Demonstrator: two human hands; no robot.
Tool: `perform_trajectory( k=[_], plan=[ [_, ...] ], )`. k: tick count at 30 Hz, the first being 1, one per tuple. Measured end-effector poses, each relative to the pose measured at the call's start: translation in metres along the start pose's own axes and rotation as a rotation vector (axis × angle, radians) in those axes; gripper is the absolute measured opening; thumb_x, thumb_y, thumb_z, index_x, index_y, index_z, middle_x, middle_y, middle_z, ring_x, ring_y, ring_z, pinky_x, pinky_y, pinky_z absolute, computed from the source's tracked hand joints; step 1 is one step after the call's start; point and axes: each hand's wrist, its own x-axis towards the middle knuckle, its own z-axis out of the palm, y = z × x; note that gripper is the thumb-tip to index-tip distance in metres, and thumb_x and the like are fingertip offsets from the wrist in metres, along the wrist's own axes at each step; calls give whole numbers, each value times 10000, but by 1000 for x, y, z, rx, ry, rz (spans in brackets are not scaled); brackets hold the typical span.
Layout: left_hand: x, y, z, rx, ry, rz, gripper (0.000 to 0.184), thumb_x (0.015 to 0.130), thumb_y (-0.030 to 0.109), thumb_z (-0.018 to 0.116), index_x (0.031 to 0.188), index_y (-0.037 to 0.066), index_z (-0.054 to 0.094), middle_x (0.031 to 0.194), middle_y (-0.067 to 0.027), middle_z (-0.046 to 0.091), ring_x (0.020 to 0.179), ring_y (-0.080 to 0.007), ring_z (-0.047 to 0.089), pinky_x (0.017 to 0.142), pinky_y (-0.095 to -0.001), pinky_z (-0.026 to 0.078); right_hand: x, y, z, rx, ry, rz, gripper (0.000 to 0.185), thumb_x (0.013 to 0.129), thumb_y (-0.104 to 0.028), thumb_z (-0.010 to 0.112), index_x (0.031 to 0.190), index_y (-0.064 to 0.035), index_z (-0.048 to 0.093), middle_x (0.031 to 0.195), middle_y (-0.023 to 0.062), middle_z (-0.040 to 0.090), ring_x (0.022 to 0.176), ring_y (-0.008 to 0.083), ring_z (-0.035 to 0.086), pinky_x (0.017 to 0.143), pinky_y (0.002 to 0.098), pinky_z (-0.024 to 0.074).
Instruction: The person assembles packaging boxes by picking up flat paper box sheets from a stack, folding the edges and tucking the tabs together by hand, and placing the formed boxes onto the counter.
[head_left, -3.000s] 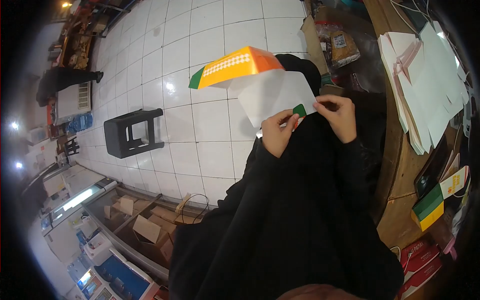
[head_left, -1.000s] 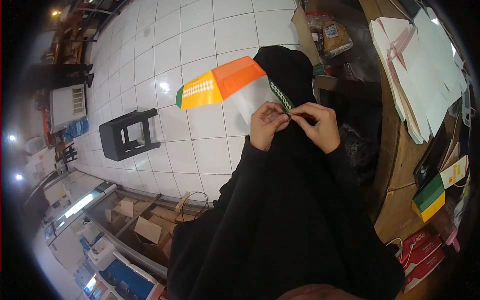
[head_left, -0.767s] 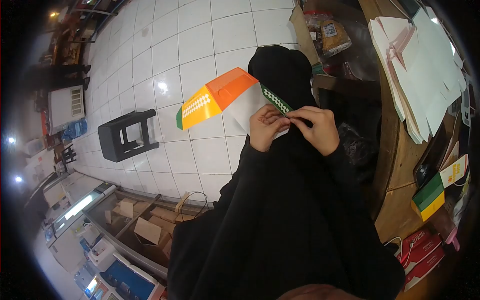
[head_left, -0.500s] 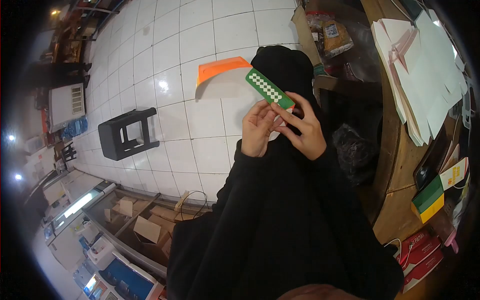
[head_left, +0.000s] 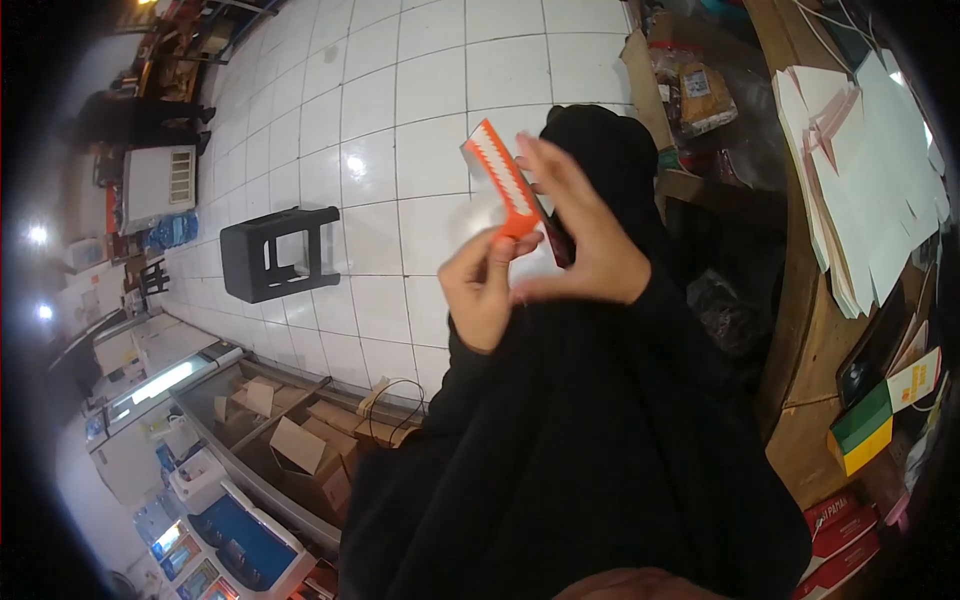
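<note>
Near the middle of the head view is a folded card (head_left: 500,178), its visible side orange with a white zigzag pattern. My left hand (head_left: 482,288) pinches its lower end between thumb and fingers. To the right of the card, my right hand (head_left: 588,232) has its fingers apart and stretched upward, slightly blurred, close beside the card's edge. Whether its fingertips touch the card is hard to tell. A dark part shows between my right thumb and fingers.
A dark stool (head_left: 280,254) lies on the white tiled floor (head_left: 372,312). Pale sheets (head_left: 850,190) are stacked on the wooden table (head_left: 800,350) at right, above a green and yellow card (head_left: 862,428). Open cartons (head_left: 298,446) stand lower left. A person (head_left: 135,120) is at upper left.
The card has gone from spread out, with green, yellow and orange panels showing, to folded small. My right hand has let its pinch go and opened; my left hand has moved left and down.
</note>
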Motion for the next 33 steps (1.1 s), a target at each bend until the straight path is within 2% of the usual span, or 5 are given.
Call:
perform_trajectory(
  k=[4,7,15,20,33],
  plan=[
    [14,29,6,-319,38,176,164,841,5,513,977,-83,536,887,-142,607,775,-203,618,680,-298,527,-2,-26,10,79,112,43,671,673,33,583,1296,5,334,1325,196,343,1199,300,394,962,344,347],
    [21,32,7,-245,14,219,253,799,-7,577,1011,-15,438,865,-125,592,813,-163,594,689,-285,519,-7,-27,2,-17,352,-35,449,638,181,498,1038,0,592,1002,156,608,958,285,587,833,321,469],
    [12,34,20,-85,38,367,305,798,-2,585,1079,-23,468,835,-76,592,772,-116,568,699,-215,464,-17,-36,-8,-28,420,-38,277,626,141,557,870,12,572,919,126,628,824,246,631,664,264,513],
    [10,28,16,318,-12,561,16,791,-36,565,795,-31,579,786,-87,570,720,-151,567,665,-254,455,-15,-38,-7,-255,425,64,295,592,153,546,845,2,531,824,107,577,693,243,605,583,265,498],
    [7,20,27,213,180,653,74,759,-50,592,796,11,611,749,-85,607,651,-136,574,561,-209,433,-23,-29,-14,-234,441,-157,258,593,131,591,825,22,557,918,133,592,773,258,613,632,274,513]
  ],
)
